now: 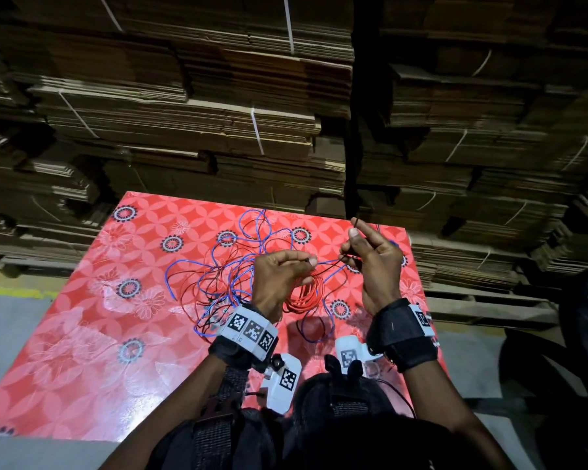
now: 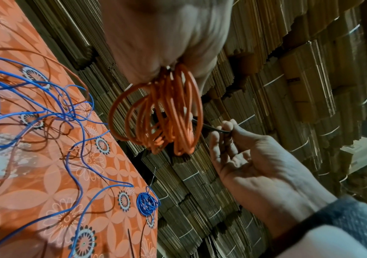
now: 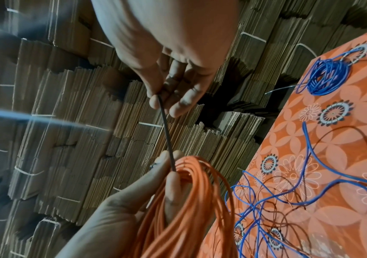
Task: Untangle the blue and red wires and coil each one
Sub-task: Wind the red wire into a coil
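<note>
My left hand (image 1: 286,266) grips a coil of red wire (image 1: 305,293) above the table, its loops hanging from the fingers (image 2: 162,118). A dark straight strand (image 3: 167,132) runs from that coil to my right hand (image 1: 357,247), which pinches it between thumb and fingertips (image 2: 226,127). Loose blue and red wire (image 1: 224,266) lies tangled on the table to the left of both hands. A small blue coil (image 3: 328,76) rests near the table's far right edge, also seen in the left wrist view as the blue coil (image 2: 147,203).
The table (image 1: 82,351) carries a red floral cloth. Tall stacks of strapped, flattened cardboard (image 1: 218,113) stand right behind its far edge. A dark rounded object (image 1: 577,334) sits at the right, with grey floor (image 1: 11,320) to the left.
</note>
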A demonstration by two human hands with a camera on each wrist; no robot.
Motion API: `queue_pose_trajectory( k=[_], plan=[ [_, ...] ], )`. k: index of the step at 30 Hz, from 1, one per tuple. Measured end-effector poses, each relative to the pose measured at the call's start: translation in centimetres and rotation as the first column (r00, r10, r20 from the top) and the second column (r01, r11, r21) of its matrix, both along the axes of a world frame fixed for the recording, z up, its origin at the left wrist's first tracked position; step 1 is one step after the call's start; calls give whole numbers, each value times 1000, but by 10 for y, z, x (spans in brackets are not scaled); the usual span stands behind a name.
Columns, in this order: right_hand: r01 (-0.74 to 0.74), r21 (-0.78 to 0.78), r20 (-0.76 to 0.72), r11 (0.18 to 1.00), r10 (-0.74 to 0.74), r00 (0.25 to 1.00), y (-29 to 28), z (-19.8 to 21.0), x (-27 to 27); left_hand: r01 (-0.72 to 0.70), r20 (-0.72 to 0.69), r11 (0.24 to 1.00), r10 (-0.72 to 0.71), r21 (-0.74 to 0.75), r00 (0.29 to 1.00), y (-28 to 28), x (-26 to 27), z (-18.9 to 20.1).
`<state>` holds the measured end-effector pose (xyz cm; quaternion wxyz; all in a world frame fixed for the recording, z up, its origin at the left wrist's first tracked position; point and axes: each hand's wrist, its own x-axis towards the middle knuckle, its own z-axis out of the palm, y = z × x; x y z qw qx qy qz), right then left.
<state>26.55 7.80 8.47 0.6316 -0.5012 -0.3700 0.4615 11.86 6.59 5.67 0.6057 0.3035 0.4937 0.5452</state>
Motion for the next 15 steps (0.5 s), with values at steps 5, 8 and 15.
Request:
queue_pose_trajectory(
  k=[5,8,15],
  plan=[
    [27,-25,5,999,-27,1000,2,0,2,47,29,999,-46,-15,999,0,-1,3],
    [-18,-27,51,999,20,999,1,2,0,26,9,1000,-26,-17,1000,2,-2,4],
    [-227,-45,262,973,231,937,-12,1,0,-79,-17,997,79,1,997,7,-2,1]
  ],
)
